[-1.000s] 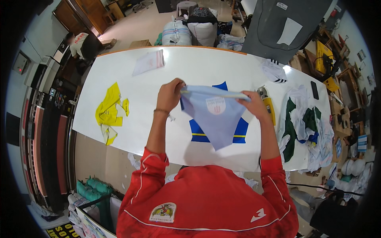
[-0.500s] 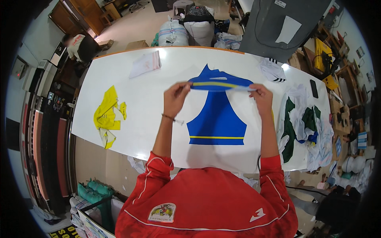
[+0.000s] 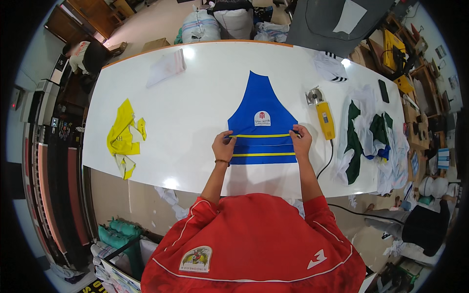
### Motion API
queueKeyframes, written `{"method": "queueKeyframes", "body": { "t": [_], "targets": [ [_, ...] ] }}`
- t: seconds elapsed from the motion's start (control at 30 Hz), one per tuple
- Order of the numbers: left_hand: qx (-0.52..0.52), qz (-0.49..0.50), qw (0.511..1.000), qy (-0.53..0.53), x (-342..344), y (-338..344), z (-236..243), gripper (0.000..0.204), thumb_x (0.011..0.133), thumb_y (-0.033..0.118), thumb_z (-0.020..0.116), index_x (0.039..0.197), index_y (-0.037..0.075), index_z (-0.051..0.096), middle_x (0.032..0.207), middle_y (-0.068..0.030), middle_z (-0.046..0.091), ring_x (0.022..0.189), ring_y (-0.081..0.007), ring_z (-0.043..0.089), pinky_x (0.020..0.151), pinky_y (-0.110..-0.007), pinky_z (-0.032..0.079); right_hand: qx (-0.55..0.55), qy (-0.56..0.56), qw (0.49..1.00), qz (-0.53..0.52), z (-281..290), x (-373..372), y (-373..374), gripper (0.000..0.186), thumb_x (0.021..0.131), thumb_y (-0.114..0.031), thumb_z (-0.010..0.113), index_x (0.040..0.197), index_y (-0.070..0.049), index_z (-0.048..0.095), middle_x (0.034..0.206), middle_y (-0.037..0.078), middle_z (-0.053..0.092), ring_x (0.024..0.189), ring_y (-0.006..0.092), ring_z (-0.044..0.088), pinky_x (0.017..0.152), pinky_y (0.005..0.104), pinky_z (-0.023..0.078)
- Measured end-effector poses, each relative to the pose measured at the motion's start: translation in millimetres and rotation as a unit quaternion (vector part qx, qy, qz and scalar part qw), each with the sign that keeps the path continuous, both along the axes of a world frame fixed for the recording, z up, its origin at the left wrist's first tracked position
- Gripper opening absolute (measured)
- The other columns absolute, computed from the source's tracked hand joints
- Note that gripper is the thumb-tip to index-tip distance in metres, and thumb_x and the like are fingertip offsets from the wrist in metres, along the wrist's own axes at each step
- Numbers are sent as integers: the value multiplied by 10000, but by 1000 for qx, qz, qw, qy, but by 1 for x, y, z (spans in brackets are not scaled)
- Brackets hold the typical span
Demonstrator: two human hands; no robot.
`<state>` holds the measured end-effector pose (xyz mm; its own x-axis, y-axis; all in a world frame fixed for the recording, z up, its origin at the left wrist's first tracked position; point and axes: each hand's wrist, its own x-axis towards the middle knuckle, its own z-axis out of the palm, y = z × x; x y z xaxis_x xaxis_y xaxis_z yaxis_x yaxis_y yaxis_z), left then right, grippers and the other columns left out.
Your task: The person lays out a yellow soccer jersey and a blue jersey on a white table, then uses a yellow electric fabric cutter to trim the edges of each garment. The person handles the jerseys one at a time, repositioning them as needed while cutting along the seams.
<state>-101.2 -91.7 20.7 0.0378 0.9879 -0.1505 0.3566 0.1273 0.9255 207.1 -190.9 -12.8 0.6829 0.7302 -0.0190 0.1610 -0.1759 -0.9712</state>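
A blue fabric panel (image 3: 244, 115) with a white printed emblem and a yellow stripe lies over a second blue panel (image 3: 264, 159), whose own yellow stripe shows below it. My left hand (image 3: 223, 146) pinches the upper panel's left corner, by the stripe. At its right corner my right hand (image 3: 301, 140) has fingers closed on the same panel. A yellow electric rotary fabric cutter (image 3: 325, 119) with a round metal blade head rests on the table just right of the blue panels.
Yellow fabric pieces (image 3: 119, 136) lie on the white table (image 3: 190, 117) at left. White and green fabric (image 3: 355, 146) is heaped at right, near a black phone (image 3: 384, 91). The cutter's cord (image 3: 326, 163) runs toward the near edge. Two other people are farther off, left and right.
Both hands have brought the upper blue panel down toward me and laid it over the other one; its printed side now shows. The cutter, formerly hidden by my right arm, is visible.
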Motion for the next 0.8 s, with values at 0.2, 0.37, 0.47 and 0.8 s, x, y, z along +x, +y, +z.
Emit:
{"method": "queueKeyframes", "body": {
  "t": [0.2, 0.37, 0.47, 0.8],
  "targets": [
    [-35, 9, 999, 23, -14, -24, 7, 311, 877, 97, 856, 1181, 61, 799, 855, -29, 747, 746, -106, 687, 732, -284, 577, -53, -2, 999, 2, 10, -1, -29, 363, 887, 38, 792, 1237, -26, 722, 1258, 118, 732, 1150, 262, 722, 1003, 391, 570],
    [-67, -13, 997, 27, -30, -35, -4, 289, 849, 104, 841, 1136, 64, 824, 848, -36, 763, 748, -119, 696, 723, -291, 570, -83, -19, 996, 9, 14, -5, -43, 426, 873, 32, 814, 1282, -19, 707, 1274, 142, 715, 1064, 233, 718, 933, 341, 587],
    [-58, -25, 996, 56, -37, -37, -8, 306, 837, 111, 824, 1141, 80, 832, 999, -74, 819, 854, -164, 749, 783, -330, 601, -98, -11, 995, 13, 15, -8, -49, 459, 863, 35, 822, 1302, -20, 699, 1257, 144, 714, 996, 205, 706, 880, 329, 591],
    [50, -75, 987, 130, -41, -40, -14, 382, 783, 56, 786, 1159, 107, 832, 958, -94, 732, 766, -197, 673, 762, -344, 576, -84, -71, 994, 26, 5, -12, -59, 495, 842, 64, 817, 1312, -40, 700, 1158, 136, 705, 962, 220, 724, 817, 325, 617]
  ]
}}
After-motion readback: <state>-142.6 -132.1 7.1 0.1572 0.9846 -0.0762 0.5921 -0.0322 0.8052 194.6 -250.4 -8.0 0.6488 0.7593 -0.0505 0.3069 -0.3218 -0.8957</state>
